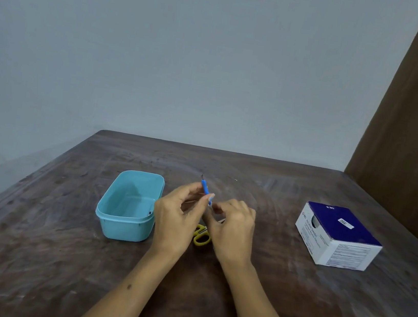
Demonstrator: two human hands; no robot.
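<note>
At frame centre the left grip (182, 209) pinches a blue pen (206, 188); the right grip (233, 222) pinches its lower end, above yellow scissors (202, 238) on the surface (276, 302).

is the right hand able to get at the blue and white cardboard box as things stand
Probably yes: only bare wooden table lies between the right hand and the blue and white cardboard box, though its fingers seem to pinch the slim blue tool with the left hand.

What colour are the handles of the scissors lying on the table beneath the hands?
Yellow; the scissors handles show best in the head view.
</note>
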